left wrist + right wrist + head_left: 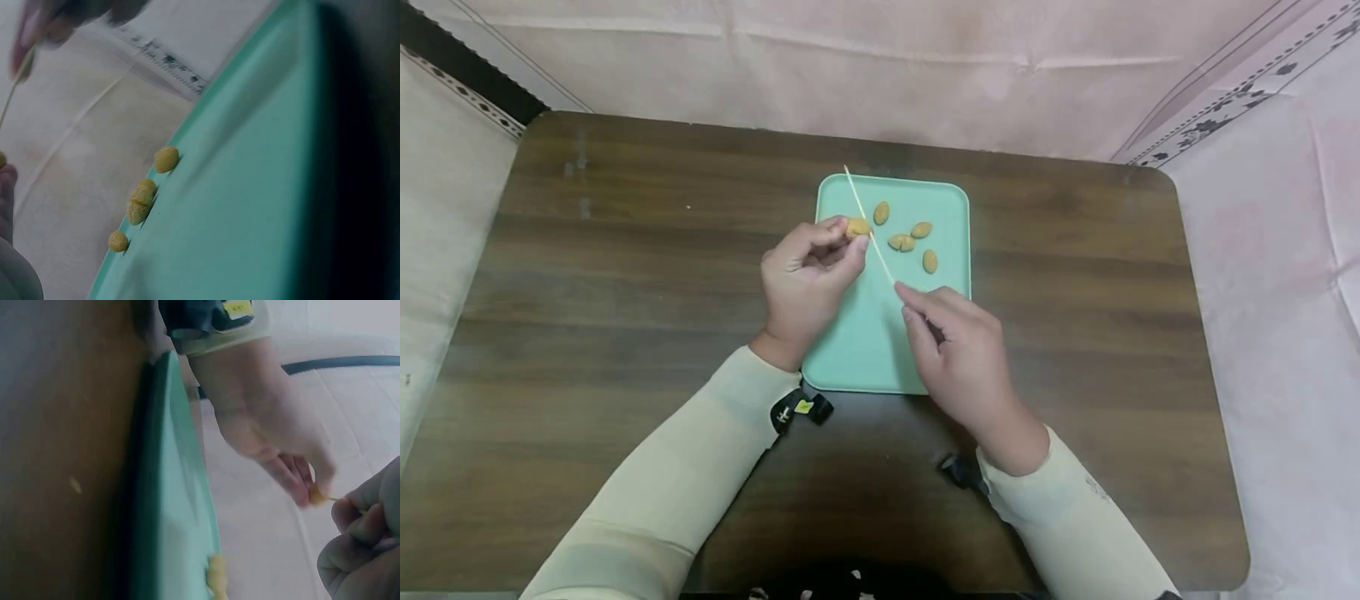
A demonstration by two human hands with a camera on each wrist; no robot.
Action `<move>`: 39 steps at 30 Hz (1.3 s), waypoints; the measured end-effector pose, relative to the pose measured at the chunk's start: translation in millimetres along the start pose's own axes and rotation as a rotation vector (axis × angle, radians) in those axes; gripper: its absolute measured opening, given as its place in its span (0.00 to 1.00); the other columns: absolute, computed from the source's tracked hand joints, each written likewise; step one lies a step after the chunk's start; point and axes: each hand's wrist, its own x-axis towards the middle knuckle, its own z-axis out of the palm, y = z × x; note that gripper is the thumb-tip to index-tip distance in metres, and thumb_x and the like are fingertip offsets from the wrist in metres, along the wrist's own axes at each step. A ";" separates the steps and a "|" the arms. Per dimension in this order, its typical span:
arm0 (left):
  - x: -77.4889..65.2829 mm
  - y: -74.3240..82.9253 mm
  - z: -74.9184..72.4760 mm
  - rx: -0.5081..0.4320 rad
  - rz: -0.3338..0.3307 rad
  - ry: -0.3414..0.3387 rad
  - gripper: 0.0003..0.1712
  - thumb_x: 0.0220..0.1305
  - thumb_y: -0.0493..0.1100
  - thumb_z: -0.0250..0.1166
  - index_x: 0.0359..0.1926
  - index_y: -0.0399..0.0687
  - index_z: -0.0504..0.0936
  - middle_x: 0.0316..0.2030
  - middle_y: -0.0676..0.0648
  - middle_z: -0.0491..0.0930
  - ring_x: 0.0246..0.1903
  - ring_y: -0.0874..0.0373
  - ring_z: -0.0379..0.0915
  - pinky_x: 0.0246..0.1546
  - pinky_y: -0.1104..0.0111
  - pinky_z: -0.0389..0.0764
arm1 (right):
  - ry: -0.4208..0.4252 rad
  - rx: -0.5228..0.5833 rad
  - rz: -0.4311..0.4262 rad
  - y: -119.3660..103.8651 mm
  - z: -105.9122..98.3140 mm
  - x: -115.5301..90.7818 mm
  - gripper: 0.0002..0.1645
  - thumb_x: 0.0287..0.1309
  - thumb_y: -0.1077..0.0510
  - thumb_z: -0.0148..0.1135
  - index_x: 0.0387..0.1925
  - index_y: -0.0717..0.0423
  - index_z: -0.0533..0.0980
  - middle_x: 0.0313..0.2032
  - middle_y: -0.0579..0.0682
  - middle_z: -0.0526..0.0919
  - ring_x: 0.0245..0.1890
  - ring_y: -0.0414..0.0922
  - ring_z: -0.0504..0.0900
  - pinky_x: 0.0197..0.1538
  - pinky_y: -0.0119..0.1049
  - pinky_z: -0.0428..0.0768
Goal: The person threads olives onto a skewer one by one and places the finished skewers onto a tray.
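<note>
Nut (857, 227), tan and rounded, is pinched between thumb and fingertips of the left hand (805, 279), above a smooth, mint-green tray (850, 350) with rounded corners on the wood-grained surface (647, 275). A thin, pale, straight stick (882, 258) crosses at the nut's right side; whether it pierces the nut cannot be told. Work appears barely begun: the loose nuts (921, 230), matte ovals and one two-lobed piece (896, 242), lie on the tray, none on the stick. At right, the right hand (966, 354) pinches the stick's lower end.
</note>
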 end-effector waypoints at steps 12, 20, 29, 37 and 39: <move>-8.6 20.9 18.1 0.048 0.035 -0.233 0.15 0.59 0.21 0.80 0.47 0.23 0.91 0.49 0.27 0.92 0.51 0.58 0.94 0.52 0.58 0.96 | 0.104 0.013 0.004 9.2 -6.4 2.1 0.16 0.77 0.62 0.70 0.61 0.56 0.90 0.28 0.51 0.85 0.25 0.43 0.72 0.30 0.27 0.70; -22.1 32.6 33.4 0.125 0.100 -0.306 0.14 0.59 0.24 0.82 0.46 0.28 0.93 0.46 0.32 0.94 0.45 0.41 0.95 0.52 0.62 0.96 | 0.166 0.026 0.051 10.1 -11.1 3.7 0.14 0.75 0.61 0.72 0.57 0.56 0.92 0.27 0.52 0.86 0.24 0.41 0.71 0.28 0.26 0.69; -21.7 39.0 40.5 0.286 0.003 -0.347 0.16 0.64 0.36 0.85 0.50 0.35 0.93 0.46 0.42 0.95 0.47 0.53 0.95 0.53 0.71 0.93 | 0.134 -0.095 0.061 20.9 -23.5 10.2 0.11 0.70 0.59 0.77 0.50 0.60 0.93 0.32 0.54 0.94 0.22 0.43 0.80 0.29 0.25 0.75; 10.8 43.4 45.7 0.590 -0.149 -0.666 0.23 0.72 0.55 0.80 0.63 0.54 0.90 0.56 0.55 0.92 0.54 0.62 0.89 0.60 0.69 0.89 | 0.053 -0.263 0.091 39.0 -41.0 17.9 0.13 0.79 0.57 0.69 0.50 0.63 0.92 0.36 0.58 0.93 0.29 0.51 0.86 0.35 0.44 0.85; 20.8 42.1 48.0 0.738 -0.187 -0.760 0.29 0.72 0.61 0.79 0.67 0.57 0.88 0.61 0.55 0.91 0.58 0.60 0.88 0.62 0.63 0.88 | 0.065 -0.281 0.132 45.2 -47.0 19.2 0.14 0.81 0.57 0.66 0.50 0.64 0.91 0.36 0.59 0.93 0.30 0.52 0.85 0.36 0.46 0.84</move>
